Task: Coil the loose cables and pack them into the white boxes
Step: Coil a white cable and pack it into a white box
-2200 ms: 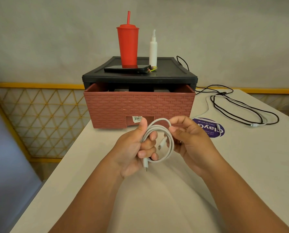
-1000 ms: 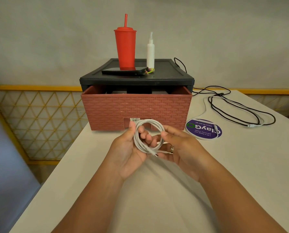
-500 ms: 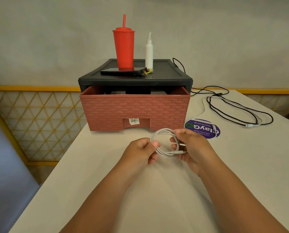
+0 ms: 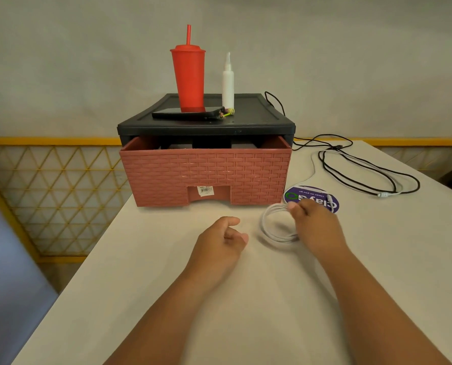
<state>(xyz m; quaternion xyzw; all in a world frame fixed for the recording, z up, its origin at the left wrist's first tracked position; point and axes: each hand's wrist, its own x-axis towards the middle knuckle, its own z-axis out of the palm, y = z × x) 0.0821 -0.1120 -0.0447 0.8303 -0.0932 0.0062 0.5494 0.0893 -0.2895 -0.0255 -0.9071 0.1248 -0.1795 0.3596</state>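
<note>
A white cable wound into a small coil (image 4: 265, 227) lies low over the pale table (image 4: 246, 299), in front of the drawer's right corner. My right hand (image 4: 315, 223) grips the coil's right side, fingers curled round the loops. To the coil's left, my left hand (image 4: 223, 237) hovers with loosely curled fingers and holds nothing. A loose black cable (image 4: 351, 177) and a loose white cable (image 4: 389, 192) sprawl at the table's far right. No white box shows plainly.
A brick-patterned red drawer (image 4: 206, 175) stands partly pulled out of a black cabinet (image 4: 259, 122). On top are a red tumbler (image 4: 188, 77), a white bottle (image 4: 228, 83) and a dark phone (image 4: 185, 115). A purple round sticker (image 4: 311, 197) lies beyond my right hand.
My left hand let go of the coil and drew back left. My right hand carried the coil rightwards and down to the table.
</note>
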